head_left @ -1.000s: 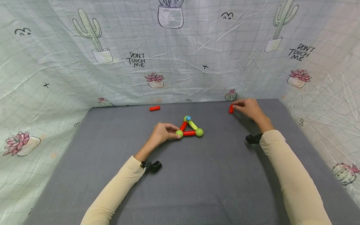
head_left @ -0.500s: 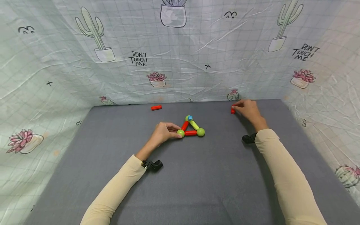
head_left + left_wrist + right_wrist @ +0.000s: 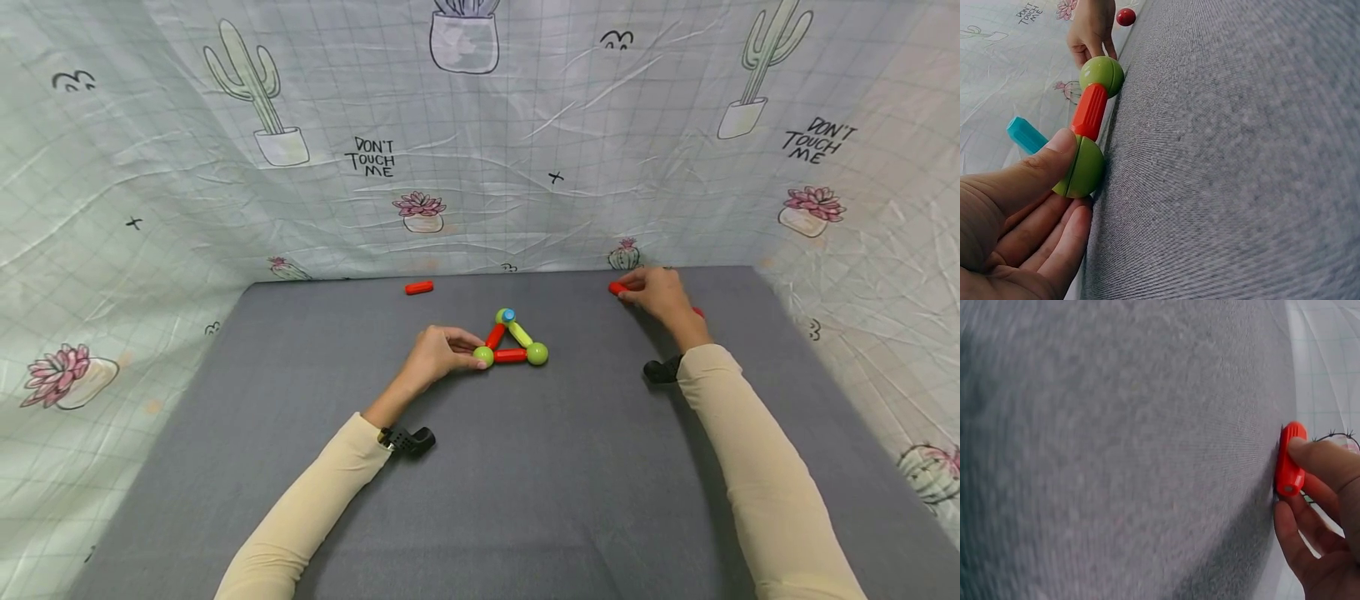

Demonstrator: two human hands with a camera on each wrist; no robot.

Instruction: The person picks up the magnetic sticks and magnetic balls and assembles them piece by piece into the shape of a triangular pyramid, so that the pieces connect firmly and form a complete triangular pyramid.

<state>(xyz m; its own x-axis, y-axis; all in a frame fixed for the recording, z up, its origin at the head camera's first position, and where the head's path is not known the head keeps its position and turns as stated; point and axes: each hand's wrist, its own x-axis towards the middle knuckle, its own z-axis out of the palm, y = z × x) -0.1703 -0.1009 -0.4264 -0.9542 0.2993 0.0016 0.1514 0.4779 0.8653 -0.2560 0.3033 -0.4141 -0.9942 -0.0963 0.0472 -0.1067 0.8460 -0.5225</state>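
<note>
**Two hands, one triangle, loose red rods**

On the grey counter lies one flat triangle of magnetic building pieces. It counts three green balls at the corners, two red rods and one yellow-green rod as sides, and one small blue piece on top of the far ball. The left hand rests at the triangle's near-left corner, its thumb and fingers curled round the near-left green ball; in the left wrist view the thumb lies on top of that ball and the fingers sit beneath it.

Away from the triangle there are three more red pieces. One loose red rod lies alone at the far edge of the counter, well apart from both hands. The right hand is at the far right of the counter, pinching a red rod between thumb and fingertips, the rod low against the cloth surface. A second bit of red shows just behind that hand; its shape cannot be told.

No container is in view. The backdrop sheet carries the printed words "DON'T TOUCH ME" twice, among drawn cacti and potted plants.
</note>
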